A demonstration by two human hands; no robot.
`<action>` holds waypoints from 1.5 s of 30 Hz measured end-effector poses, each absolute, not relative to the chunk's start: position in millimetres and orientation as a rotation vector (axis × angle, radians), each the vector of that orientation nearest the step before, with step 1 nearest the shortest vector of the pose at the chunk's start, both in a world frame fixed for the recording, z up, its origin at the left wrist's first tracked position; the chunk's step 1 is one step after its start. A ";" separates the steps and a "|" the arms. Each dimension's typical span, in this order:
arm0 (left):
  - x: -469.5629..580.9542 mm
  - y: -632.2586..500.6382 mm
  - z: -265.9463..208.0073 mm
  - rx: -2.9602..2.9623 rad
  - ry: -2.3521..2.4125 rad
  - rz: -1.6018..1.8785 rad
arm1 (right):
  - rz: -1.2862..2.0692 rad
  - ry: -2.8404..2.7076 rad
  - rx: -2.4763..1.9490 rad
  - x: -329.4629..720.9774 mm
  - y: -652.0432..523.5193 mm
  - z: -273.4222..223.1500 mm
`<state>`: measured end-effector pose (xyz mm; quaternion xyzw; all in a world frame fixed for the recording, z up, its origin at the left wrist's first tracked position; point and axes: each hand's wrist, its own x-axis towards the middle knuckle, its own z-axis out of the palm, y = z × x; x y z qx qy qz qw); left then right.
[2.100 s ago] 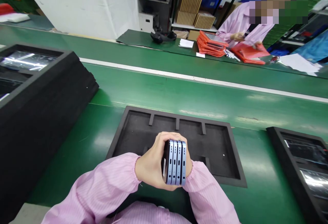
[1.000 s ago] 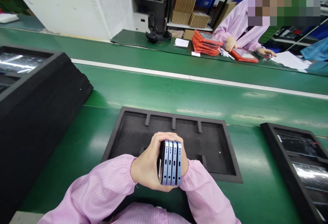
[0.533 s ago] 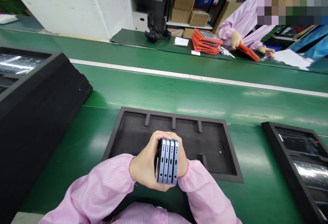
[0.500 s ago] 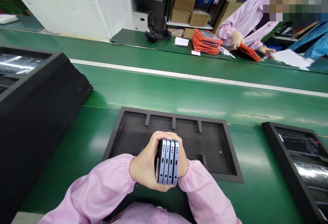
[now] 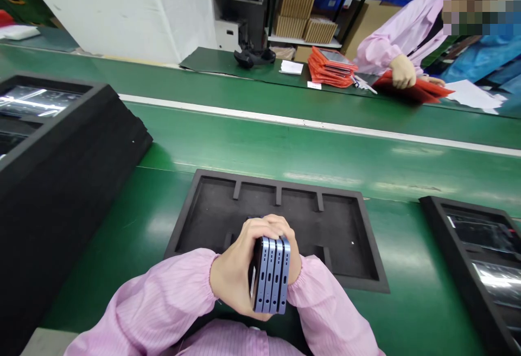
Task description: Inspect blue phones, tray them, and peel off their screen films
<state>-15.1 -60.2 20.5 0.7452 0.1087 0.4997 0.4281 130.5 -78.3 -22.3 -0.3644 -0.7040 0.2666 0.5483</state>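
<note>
Several blue-edged smartphones [image 5: 272, 277] stand side by side on edge as one stack, their port ends facing me. My left hand [image 5: 236, 272] wraps round the stack from the left, and my right hand [image 5: 293, 253] closes on it from the right. The fingers of both hands meet over the top of the phones. Beneath and beyond my hands lies a black foam tray [image 5: 260, 210] with short divider ribs. The lower edge of the tray is partly hidden by my hands and pink sleeves.
A tall pile of black foam trays [image 5: 81, 160] stands at left, shiny packed items in its top. Another loaded black tray [image 5: 431, 226] lies at right. Across the green bench, a co-worker's hand [image 5: 402, 71] holds a red pouch [image 5: 427, 91] near stacked red pouches [image 5: 331, 68].
Both my hands have lowered slightly toward me with the phones still gripped. The co-worker's hand has moved over the red pouch, which now lies flatter.
</note>
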 end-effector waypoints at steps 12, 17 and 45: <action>-21.6 -71.3 13.5 1.842 0.357 1.332 | 0.517 -1.772 -0.717 128.0 -74.0 -10.5; -19.8 -65.2 18.6 1.853 0.323 1.341 | 0.535 -1.764 -0.717 127.7 -73.2 -10.6; -61.9 -96.3 -40.2 2.276 0.245 1.193 | 0.755 -2.066 -1.085 140.8 -156.2 -8.6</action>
